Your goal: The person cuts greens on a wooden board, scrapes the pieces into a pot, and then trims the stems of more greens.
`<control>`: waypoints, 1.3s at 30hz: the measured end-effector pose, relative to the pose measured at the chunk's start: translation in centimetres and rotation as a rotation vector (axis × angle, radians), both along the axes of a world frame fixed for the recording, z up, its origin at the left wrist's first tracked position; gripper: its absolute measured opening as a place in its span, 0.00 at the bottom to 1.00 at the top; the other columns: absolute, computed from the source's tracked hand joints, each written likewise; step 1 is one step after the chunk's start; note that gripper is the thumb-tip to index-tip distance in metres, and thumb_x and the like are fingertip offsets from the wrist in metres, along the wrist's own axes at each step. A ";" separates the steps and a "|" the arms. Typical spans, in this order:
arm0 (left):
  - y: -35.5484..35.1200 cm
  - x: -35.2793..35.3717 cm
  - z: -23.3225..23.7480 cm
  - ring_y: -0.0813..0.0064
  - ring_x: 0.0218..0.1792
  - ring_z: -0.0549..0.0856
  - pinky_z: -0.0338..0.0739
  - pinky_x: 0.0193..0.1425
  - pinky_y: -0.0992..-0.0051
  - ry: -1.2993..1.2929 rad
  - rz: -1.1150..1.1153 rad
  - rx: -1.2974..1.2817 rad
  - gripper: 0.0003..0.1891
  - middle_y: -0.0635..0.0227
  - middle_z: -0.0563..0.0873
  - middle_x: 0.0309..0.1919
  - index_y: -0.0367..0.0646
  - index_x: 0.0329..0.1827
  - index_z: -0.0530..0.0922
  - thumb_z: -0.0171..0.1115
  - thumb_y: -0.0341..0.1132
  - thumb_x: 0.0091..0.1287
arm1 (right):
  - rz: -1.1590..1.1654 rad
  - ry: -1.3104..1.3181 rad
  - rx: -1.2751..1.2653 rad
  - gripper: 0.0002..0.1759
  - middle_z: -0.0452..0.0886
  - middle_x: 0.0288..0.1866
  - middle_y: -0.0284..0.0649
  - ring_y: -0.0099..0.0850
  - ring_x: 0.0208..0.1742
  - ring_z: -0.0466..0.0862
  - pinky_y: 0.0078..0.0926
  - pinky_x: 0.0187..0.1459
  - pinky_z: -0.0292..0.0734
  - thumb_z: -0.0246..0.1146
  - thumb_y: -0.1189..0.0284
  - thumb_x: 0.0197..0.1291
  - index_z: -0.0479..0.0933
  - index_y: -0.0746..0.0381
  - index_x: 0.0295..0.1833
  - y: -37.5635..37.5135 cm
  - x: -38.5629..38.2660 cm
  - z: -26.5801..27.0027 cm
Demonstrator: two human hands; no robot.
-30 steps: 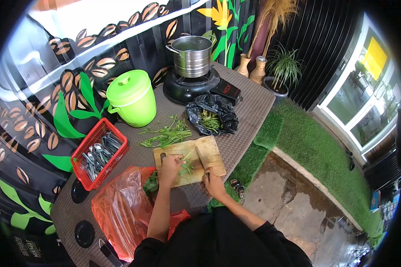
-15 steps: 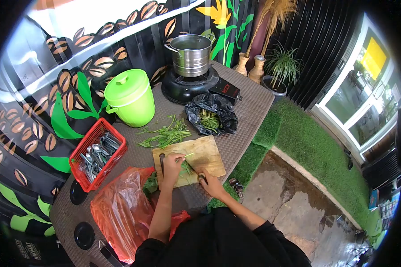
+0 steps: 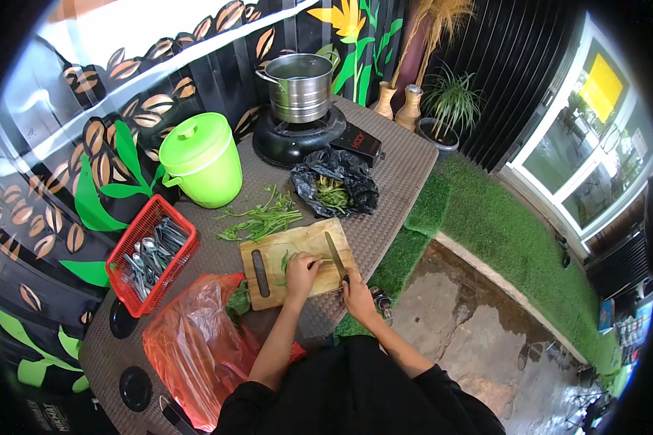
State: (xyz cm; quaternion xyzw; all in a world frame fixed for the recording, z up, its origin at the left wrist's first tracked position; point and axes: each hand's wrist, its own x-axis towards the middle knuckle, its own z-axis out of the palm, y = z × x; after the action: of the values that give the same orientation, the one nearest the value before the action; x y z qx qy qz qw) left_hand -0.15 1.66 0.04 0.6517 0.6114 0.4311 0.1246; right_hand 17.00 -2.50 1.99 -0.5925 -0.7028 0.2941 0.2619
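Observation:
A wooden cutting board [image 3: 268, 250] lies on the brown mat-covered counter. My left hand [image 3: 301, 270] presses a few green stems [image 3: 286, 259] against the board. My right hand [image 3: 355, 292] grips the handle of a knife [image 3: 335, 255], whose blade lies on the board just right of the left hand's fingers. A loose pile of leafy greens [image 3: 257, 221] sits on the counter behind the board.
A black plastic bag [image 3: 334, 190] of greens lies behind the board, an orange plastic bag [image 3: 189, 341] at its near left. A red basket [image 3: 151, 257] of spoons, a lidded green bucket [image 3: 199, 159] and a steel pot [image 3: 297, 87] on a stove [image 3: 290, 138] stand around. Artificial grass [image 3: 500, 239] covers the floor at right.
My left hand has slid rightward along the board with the stems. The knife blade now lies further up on the board. The view has shifted slightly.

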 end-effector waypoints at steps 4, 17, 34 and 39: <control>-0.5 0.5 -0.5 0.65 0.38 0.78 0.71 0.46 0.67 0.061 0.057 0.058 0.05 0.66 0.83 0.30 0.42 0.31 0.86 0.69 0.31 0.53 | 0.045 -0.201 -0.043 0.21 0.79 0.29 0.62 0.60 0.35 0.80 0.54 0.36 0.76 0.49 0.70 0.64 0.58 0.58 0.62 0.8 -0.2 0.1; -1.1 0.8 0.2 0.68 0.44 0.72 0.59 0.53 0.65 0.189 0.035 0.101 0.05 0.74 0.82 0.31 0.47 0.33 0.86 0.66 0.34 0.55 | 0.026 -0.397 -0.158 0.20 0.79 0.31 0.62 0.57 0.36 0.82 0.51 0.35 0.78 0.53 0.77 0.56 0.58 0.66 0.54 0.5 -2.7 0.0; -1.2 0.7 0.0 0.69 0.43 0.72 0.59 0.52 0.66 0.185 0.030 0.098 0.05 0.73 0.81 0.31 0.45 0.33 0.86 0.65 0.33 0.57 | 0.172 -0.402 -0.033 0.26 0.81 0.31 0.58 0.53 0.36 0.83 0.50 0.36 0.79 0.51 0.76 0.58 0.54 0.67 0.63 2.6 -2.8 -0.2; -1.1 0.6 -0.1 0.69 0.43 0.72 0.59 0.51 0.66 0.178 0.026 0.122 0.05 0.73 0.81 0.31 0.45 0.33 0.85 0.65 0.33 0.56 | 0.052 -0.381 -0.153 0.26 0.80 0.32 0.59 0.55 0.36 0.83 0.50 0.35 0.78 0.53 0.76 0.57 0.55 0.68 0.61 1.5 -4.3 0.2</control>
State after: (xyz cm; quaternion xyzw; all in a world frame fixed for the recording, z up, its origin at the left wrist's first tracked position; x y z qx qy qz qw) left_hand 0.49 0.58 -0.07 0.6858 0.6012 0.4094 0.0245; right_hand 12.71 -0.98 2.23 -0.6374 -0.7302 0.2357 0.0709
